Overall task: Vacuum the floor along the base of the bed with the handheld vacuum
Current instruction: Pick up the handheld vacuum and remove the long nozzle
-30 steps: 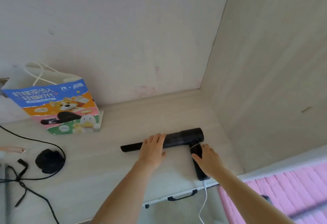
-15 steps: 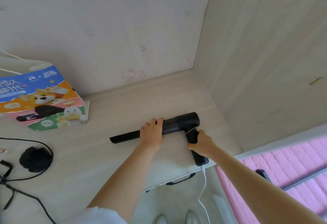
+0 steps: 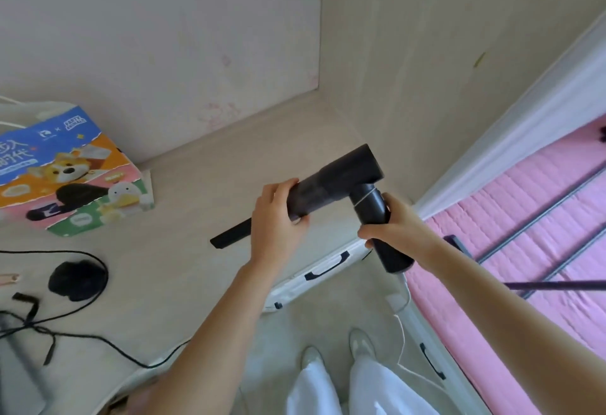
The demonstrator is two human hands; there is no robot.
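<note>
While both hands grip it above the counter point(image 3: 183, 270), the handheld vacuum point(image 3: 341, 181) runs lower-left to upper-right — nozzle leftward; left hand point(image 3: 278, 218) hides mid-barrel, right hand point(image 3: 393, 227) wraps the handle.

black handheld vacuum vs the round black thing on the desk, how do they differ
The black handheld vacuum is long, with a narrow nozzle; the round black object is squat. The vacuum is gripped by the left hand and the right hand; the round object lies untouched. Both are black.
</note>
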